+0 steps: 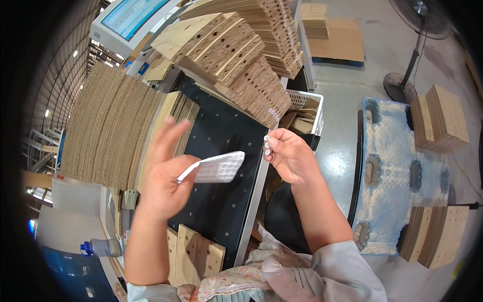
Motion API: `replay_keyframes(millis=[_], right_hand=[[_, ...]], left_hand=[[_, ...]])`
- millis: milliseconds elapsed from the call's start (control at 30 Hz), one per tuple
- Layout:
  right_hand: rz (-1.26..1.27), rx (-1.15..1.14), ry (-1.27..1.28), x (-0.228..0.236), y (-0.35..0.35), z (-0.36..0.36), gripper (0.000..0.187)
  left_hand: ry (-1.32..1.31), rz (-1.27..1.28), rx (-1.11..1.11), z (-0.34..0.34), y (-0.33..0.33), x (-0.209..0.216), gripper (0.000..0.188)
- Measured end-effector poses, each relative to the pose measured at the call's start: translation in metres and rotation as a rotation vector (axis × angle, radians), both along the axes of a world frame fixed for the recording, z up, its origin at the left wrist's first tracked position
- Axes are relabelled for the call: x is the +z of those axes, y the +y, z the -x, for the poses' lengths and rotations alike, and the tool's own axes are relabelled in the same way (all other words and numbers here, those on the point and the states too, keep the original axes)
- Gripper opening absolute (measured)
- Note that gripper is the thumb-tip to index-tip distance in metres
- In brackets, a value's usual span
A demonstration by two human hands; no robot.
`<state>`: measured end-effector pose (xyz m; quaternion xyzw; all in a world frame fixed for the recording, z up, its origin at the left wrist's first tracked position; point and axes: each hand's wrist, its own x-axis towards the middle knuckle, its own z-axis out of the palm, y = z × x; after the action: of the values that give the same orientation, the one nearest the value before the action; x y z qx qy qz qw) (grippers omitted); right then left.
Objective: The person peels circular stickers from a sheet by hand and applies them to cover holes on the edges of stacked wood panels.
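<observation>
My left hand (pixel 163 176) grips a white sheet of round stickers (pixel 221 168) at its near edge, between thumb and palm. Its fingers stretch up and are blurred by motion. In my right hand (pixel 292 156), thumb and fingers are pinched together, with small round white stickers (pixel 267 145) in a row at the fingertips. Just beyond that hand rises a leaning stack of chipboard panels (pixel 236 60) with drilled holes. A short row of similar round pieces (pixel 273 114) shows on its near board edge.
Under my hands lies a black tabletop (pixel 214 206) dotted with studs. More boards (pixel 108 128) stand at left, with others (pixel 193 254) near me. A white crate (pixel 320 113) holds wood offcuts. At right are a blue pallet (pixel 392 186), board stacks (pixel 448 118) and a fan (pixel 410 65).
</observation>
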<state>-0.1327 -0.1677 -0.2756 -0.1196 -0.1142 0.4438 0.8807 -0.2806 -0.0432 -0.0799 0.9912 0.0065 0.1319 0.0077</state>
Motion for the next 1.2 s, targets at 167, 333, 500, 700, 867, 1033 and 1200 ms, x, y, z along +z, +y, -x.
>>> replay_keyframes(millis=[167, 333, 500, 700, 867, 1033, 1200], right_hand=[[0.145, -0.269, -0.081, -0.016, 0.009, -0.028, 0.006], [0.279, -0.435, -0.238, -0.02, 0.025, -0.051, 0.005], [0.468, -0.567, -0.563, -0.011, 0.027, -0.064, 0.004], [0.564, -0.675, -0.726, -0.006, 0.028, -0.059, 0.004], [0.592, -0.682, -0.769, -0.004, 0.029, -0.054, 0.004], [0.595, -0.765, -0.759, -0.006, 0.034, -0.053, 0.003], [0.58, -0.916, -0.794, -0.01, 0.04, -0.048, 0.005]], left_hand=[[-0.121, -0.381, -0.162, -0.059, 0.013, 0.048, 0.011], [0.045, -0.308, -0.169, -0.089, 0.024, 0.065, 0.01], [0.025, -0.265, -0.241, -0.096, 0.035, 0.058, 0.029], [0.027, -0.287, -0.262, -0.096, 0.038, 0.061, 0.03], [0.041, -0.272, -0.27, -0.095, 0.038, 0.062, 0.028], [0.035, -0.272, -0.255, -0.095, 0.037, 0.061, 0.031], [0.015, -0.242, -0.251, -0.095, 0.038, 0.059, 0.034]])
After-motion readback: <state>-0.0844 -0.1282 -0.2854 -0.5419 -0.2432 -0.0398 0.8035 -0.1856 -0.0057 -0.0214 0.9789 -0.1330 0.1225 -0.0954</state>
